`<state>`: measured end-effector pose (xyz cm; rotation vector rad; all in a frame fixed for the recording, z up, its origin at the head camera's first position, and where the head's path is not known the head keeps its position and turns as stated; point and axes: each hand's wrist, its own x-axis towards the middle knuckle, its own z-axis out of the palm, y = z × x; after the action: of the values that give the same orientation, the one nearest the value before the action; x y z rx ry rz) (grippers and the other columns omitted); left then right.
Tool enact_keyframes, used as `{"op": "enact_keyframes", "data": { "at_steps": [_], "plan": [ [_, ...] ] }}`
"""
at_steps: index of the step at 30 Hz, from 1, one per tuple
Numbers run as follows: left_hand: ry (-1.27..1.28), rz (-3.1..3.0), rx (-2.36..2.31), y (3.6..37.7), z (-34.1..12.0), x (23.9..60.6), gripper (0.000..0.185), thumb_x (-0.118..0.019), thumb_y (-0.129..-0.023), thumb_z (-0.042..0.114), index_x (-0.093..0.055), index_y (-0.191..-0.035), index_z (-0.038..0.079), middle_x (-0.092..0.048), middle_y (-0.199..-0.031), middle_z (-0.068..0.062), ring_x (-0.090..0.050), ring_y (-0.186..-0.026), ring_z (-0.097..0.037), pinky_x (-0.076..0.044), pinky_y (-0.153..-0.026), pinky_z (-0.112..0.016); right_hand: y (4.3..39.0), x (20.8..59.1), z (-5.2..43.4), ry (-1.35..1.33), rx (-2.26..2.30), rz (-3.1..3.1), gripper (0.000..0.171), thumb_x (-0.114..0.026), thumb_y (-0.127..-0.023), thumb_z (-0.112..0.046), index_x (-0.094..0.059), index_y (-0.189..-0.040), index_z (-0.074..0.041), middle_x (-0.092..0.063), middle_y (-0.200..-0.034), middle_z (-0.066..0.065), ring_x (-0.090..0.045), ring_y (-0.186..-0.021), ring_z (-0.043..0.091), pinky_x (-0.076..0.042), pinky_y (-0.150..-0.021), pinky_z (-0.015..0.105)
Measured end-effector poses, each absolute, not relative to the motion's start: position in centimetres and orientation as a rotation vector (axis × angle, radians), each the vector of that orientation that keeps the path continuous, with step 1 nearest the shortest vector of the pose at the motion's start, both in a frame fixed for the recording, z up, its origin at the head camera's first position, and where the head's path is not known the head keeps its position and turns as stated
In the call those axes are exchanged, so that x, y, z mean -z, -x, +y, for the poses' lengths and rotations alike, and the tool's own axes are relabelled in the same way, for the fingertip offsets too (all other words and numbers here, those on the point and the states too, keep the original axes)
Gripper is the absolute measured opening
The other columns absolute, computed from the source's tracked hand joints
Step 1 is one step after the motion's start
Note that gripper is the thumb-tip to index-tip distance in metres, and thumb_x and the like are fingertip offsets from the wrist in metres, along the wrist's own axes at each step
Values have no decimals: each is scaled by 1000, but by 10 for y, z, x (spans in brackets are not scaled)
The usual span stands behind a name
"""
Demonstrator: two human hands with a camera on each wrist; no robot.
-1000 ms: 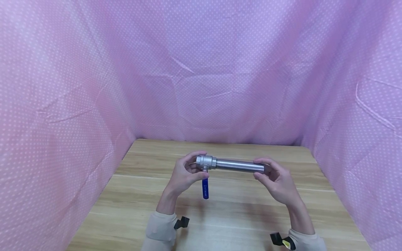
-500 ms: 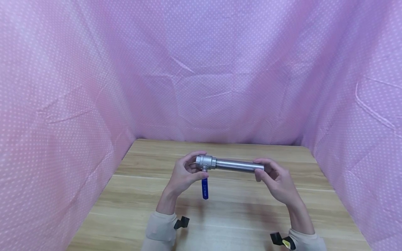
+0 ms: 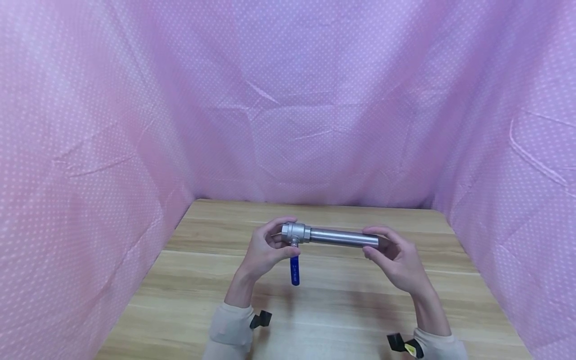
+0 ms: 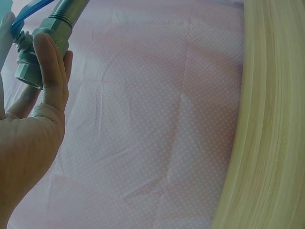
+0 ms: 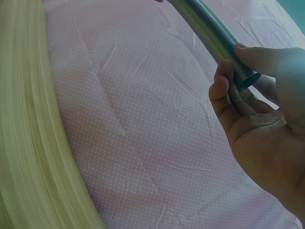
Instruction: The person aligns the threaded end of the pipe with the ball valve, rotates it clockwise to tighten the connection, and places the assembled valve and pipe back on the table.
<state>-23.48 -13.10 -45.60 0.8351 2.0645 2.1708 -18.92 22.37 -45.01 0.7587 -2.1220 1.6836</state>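
I see a metal pipe with a valve at one end, held level in the air above the wooden table, both hands on it. A blue handle hangs straight down from the valve. My left hand grips the valve, thumb and fingers curled round its body; the left wrist view shows the thumb pressed along the valve's side. My right hand pinches the pipe's free end between thumb and curled fingertips, which the right wrist view confirms at the open end of the pipe. Pale sleeves cover both wrists. Pink dotted cloth walls the table on three sides.
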Motion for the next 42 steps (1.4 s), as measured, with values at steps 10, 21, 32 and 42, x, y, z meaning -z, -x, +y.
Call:
{"op": "enact_keyframes", "data": {
  "at_steps": [10, 21, 32, 42],
  "plan": [
    [-838, 2054, -2169, 236, -130, 458, 77, -100, -89, 28, -64, -152, 3, -68, -142, -31, -80, -112, -16, -68, -96, -28, 190, 451, 225, -760, -1607, -2153, 44, -74, -93, 24, -70, -133, 6, -78, -114, -13, -74, -90, 0, -64, -72, 19],
    [-848, 2044, -2175, 236, -132, 456, 79, -101, -87, 34, -65, -152, 5, -69, -140, -29, -80, -113, -15, -68, -97, -28, 191, 452, 222, -736, -1541, -2166, 34, -66, -100, 21, -73, -129, 4, -69, -84, 5, -66, -73, 8, -57, -63, 21],
    [-849, 2039, -2175, 239, -132, 456, 78, -99, -89, 27, -63, -153, 1, -69, -141, -33, -80, -111, -17, -68, -96, -27, 192, 453, 222, -780, -1694, -2079, 39, -69, -95, 26, -69, -131, 11, -78, -99, -2, -74, -87, 1, -63, -71, 21],
    [-834, 2038, -2173, 242, -133, 459, 74, -99, -90, 22, -64, -153, 4, -68, -142, -32, -80, -113, -17, -68, -97, -27, 194, 452, 221, -835, -1715, -2066, 47, -70, -91, 30, -66, -134, 13, -73, -132, -6, -76, -106, 1, -64, -79, 17]
  ]
}}
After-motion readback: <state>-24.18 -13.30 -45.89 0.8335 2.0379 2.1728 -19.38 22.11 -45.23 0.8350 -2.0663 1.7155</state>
